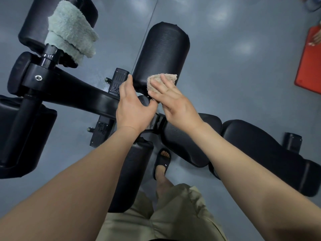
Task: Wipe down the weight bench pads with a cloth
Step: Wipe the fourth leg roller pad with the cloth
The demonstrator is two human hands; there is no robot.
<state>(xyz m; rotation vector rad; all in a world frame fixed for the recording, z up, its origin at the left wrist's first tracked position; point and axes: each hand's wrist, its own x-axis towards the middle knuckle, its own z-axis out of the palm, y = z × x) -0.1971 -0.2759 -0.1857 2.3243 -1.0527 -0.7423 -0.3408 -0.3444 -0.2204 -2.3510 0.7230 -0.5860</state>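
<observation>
Tan cloth (153,84) lies under right hand (173,101), whose spread flat fingers press it onto black roller pad (163,49) near its lower end. Left hand (132,106) just beside, fingers curled gripping that pad's end.

Grey floor (225,66), red mat (311,66) at right edge, black sandal (162,164)

both arms outstretched — left hand (132,108) curled round the frame (83,94), right hand (171,101) flat
</observation>
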